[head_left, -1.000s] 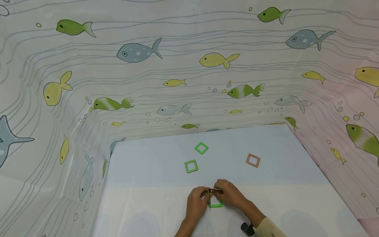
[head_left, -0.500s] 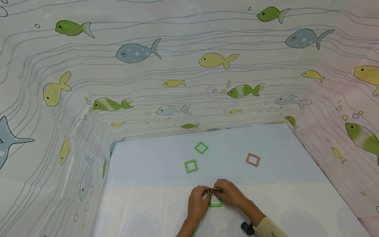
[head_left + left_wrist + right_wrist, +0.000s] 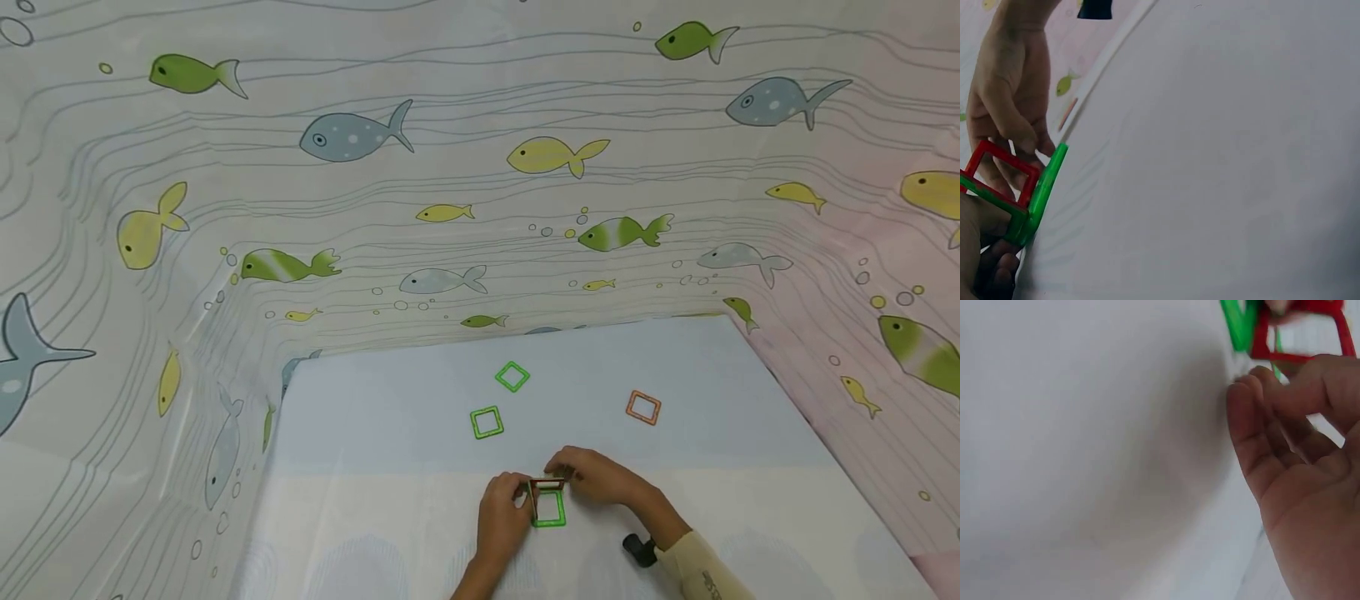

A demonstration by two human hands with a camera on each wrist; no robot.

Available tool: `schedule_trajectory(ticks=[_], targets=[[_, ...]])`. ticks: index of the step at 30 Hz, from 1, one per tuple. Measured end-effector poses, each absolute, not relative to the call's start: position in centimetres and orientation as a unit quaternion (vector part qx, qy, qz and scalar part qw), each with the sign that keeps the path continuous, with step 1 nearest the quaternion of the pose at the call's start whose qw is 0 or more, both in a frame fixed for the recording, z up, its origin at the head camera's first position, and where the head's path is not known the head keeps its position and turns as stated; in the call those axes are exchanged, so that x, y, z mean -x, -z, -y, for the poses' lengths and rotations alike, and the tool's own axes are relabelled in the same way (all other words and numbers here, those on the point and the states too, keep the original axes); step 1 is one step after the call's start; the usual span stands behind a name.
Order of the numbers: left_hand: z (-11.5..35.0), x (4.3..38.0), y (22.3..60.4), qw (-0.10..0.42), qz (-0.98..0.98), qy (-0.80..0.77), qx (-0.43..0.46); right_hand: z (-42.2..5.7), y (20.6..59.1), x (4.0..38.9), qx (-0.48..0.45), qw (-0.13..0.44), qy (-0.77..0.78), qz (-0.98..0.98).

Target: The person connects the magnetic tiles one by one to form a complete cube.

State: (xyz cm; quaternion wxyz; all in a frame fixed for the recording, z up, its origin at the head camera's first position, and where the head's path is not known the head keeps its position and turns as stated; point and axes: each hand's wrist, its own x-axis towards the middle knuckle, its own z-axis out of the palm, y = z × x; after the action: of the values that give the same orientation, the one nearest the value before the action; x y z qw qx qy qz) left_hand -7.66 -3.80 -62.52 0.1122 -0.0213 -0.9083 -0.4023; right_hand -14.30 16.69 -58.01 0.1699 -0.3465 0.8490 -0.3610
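Note:
Several open square magnetic tiles form a small structure on the table. A green magnetic tile [image 3: 550, 524] lies flat as its base, and a red magnetic tile [image 3: 547, 481] stands upright along the far edge. On the left side, my left hand [image 3: 504, 517] pinches another upright tile, whose green edge [image 3: 994, 195] shows in the left wrist view. My right hand [image 3: 600, 477] is beside the red tile's right end with fingers loosely bent, holding nothing. In the right wrist view, the right hand's fingers [image 3: 1250, 425] are close to the red tile; whether they touch it is unclear.
Two loose green square tiles [image 3: 487, 422] lie beyond the hands, and an orange square tile [image 3: 643, 407] lies farther right. A black device [image 3: 639, 550] sits at the right wrist. Fish-patterned sheeting [image 3: 450, 250] rises behind the table [image 3: 360, 417].
My right hand has let go of the red tile and shifted right and slightly away. The red tile stays upright. My left hand keeps its hold in nearly the same place.

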Motion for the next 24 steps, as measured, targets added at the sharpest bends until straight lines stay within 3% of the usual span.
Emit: schedule_trajectory(ticks=[24], targets=[[3.5,7.7,63.2,0.135,0.911,0.388,0.03,-12.5,55.3,20.4,0.363,0.129,0.305,-0.871]])
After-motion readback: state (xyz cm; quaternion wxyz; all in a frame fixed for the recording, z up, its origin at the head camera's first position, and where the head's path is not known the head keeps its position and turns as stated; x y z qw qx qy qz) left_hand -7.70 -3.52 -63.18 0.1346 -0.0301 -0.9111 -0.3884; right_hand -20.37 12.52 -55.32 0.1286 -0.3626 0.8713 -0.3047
